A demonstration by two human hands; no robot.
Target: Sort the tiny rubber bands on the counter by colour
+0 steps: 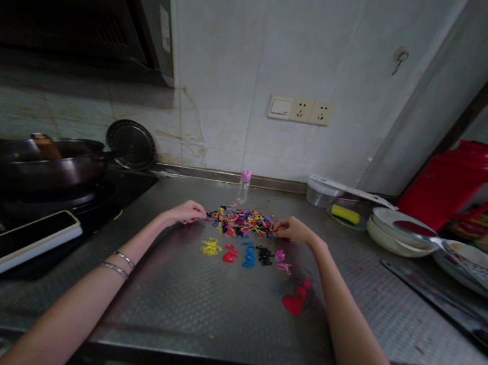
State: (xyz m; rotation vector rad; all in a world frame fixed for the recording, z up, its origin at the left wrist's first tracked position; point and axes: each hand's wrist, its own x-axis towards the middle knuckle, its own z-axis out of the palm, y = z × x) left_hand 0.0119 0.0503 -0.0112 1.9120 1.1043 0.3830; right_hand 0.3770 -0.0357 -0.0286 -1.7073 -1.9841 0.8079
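A mixed heap of small colourful bands or clips, too small to name exactly, lies on the metal counter. At its left edge is my left hand, fingers pinched together; something dark shows at the fingertips. My right hand is closed at the heap's right edge, and what its fingers hold is hidden. In front of the heap lie small groups sorted by colour: yellow, red, blue, black and pink. A small clear bottle with a pink cap stands behind the heap.
Red heart-shaped pieces lie near my right forearm. To the left are a stove with a pan and a white-edged device. Bowls, a yellow sponge, a knife and a red thermos occupy the right.
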